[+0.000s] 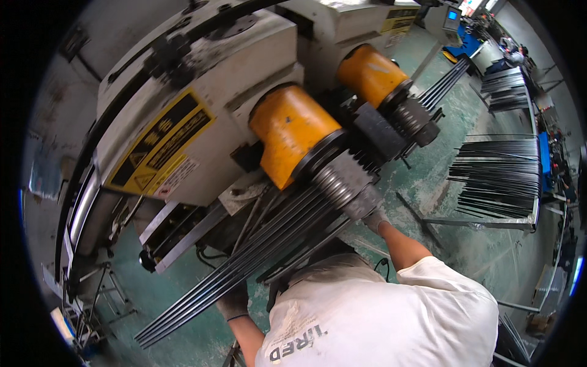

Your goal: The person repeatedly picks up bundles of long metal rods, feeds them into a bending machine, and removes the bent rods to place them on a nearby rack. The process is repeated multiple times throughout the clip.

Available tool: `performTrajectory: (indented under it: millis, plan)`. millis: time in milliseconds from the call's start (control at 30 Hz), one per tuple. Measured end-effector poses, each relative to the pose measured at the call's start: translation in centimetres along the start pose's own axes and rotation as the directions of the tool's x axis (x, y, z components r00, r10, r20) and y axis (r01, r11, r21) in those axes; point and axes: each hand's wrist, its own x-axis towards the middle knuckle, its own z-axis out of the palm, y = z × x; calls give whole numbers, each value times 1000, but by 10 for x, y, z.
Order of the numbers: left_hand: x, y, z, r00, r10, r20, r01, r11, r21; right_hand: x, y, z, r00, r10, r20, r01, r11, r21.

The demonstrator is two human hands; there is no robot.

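A bundle of long dark metal tubes point(244, 262) runs slantwise from the lower left up into the machine, under its orange heads. My left hand point(233, 302), in a grey glove, is beneath the lower part of the bundle; its fingers are hidden by the tubes. Close below the ridged metal end point(345, 186) of the nearer orange head point(293, 131) is my right hand point(374, 221), also gloved. The machine covers its fingers, so I cannot tell whether it grips anything. Farther up, more of the tubes point(445, 84) stick out beyond the second orange head point(373, 73).
The large pale machine body point(257, 61) with a yellow warning label point(160, 142) fills the upper left. At the right, a metal rack point(483, 222) bears many dark rods point(495, 174). A small control screen point(452, 15) is at the top right. The floor point(391, 281) is green.
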Motion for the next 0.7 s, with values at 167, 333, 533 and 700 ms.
performTrajectory:
  millis: [167, 333, 533, 700]
  plan:
    - [-5, 4, -29, 980, 176, -90, -124, 902, 413, 5, -22, 1, 991, -84, -105, 104, 975, 198]
    - [15, -4, -46, 980, 148, -131, -130, 982, 135, -86, -42, 8, 984, -77, -161, 94, 990, 104]
    - [16, -26, -33, 995, -90, -52, -5, 458, -889, -183, -13, 19, 996, 19, -91, -17, 1000, 25]
    - [-4, -2, -52, 994, -4, -108, -108, 1, -994, -168, 49, -11, 926, 78, -368, -15, 985, 171]
